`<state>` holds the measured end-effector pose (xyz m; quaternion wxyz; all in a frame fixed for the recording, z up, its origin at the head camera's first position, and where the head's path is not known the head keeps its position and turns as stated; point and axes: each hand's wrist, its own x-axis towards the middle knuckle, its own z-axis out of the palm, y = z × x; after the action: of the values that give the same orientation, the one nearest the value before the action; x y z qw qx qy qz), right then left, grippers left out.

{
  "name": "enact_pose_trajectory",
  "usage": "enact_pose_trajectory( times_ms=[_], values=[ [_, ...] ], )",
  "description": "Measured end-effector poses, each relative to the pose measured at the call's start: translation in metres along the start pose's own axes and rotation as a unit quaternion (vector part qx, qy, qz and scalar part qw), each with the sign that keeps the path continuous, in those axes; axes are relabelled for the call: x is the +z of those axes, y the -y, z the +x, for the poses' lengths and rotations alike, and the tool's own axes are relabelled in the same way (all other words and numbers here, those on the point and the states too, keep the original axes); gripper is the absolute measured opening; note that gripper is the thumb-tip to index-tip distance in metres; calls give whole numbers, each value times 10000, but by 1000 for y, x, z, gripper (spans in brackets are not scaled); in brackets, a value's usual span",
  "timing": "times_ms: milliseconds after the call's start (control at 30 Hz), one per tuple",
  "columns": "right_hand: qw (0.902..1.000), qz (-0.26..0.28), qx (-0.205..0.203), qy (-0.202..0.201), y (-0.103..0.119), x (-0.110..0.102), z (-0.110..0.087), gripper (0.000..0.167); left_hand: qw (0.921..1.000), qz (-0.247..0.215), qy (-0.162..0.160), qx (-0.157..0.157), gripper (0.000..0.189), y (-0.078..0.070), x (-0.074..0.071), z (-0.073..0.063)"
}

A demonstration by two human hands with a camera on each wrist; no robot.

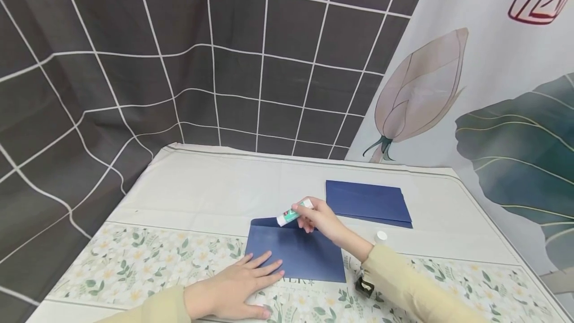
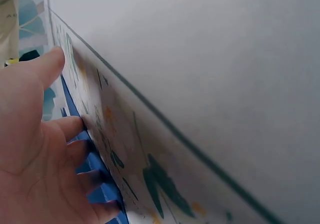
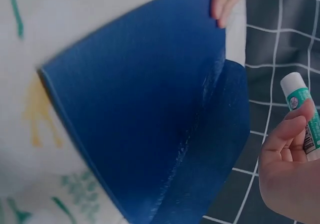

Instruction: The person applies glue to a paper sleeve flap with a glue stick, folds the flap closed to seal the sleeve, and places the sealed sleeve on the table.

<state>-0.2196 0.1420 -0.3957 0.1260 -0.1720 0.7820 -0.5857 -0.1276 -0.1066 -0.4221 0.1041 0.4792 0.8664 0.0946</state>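
Note:
A dark blue envelope (image 1: 296, 255) lies on the table with its flap (image 3: 220, 129) folded out on the far side. Shiny streaks run along the fold in the right wrist view. My left hand (image 1: 235, 285) rests flat with spread fingers, its fingertips on the envelope's near left edge. My right hand (image 1: 320, 221) holds a glue stick (image 1: 293, 212) between thumb and fingers, above the flap. The glue stick has a white and green body, and its white end (image 3: 291, 82) points away from the palm in the right wrist view.
More blue envelopes (image 1: 367, 202) lie stacked at the back right. A small white cap (image 1: 380, 237) stands beside the right forearm. The table's cloth (image 1: 215, 178) has a floral band, and a dark checked curtain (image 1: 237, 74) hangs behind it.

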Motion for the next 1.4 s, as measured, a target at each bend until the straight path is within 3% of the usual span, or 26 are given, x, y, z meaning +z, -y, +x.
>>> enact_pose_trajectory(
  times_ms=[100,200,333,533,633,967,1167,1400],
  values=[
    [9975,-667,-201,-103,2,9,5,26,10000,60,-51,35,73,1,1,-1],
    [9876,-1512,-396,-143,4,19,10,25,9999,101,-67,45,74,1,1,-1],
    [9664,-2439,-814,62,4,32,17,19,10000,83,-34,33,75,1,2,-1],
    [9324,-3357,-1256,469,5,48,25,20,9999,94,-37,89,74,1,3,-1],
    [9230,-3570,-1337,522,6,53,29,22,9998,144,-39,126,75,1,2,-1],
    [9110,-3801,-1470,636,5,63,35,21,9999,57,62,74,75,0,0,1],
    [8996,-3926,-1808,624,4,64,36,19,9998,137,-38,143,75,0,1,0],
    [8900,-3976,-2145,618,0,63,38,16,9999,-37,61,111,75,2,-2,1]
  ],
)
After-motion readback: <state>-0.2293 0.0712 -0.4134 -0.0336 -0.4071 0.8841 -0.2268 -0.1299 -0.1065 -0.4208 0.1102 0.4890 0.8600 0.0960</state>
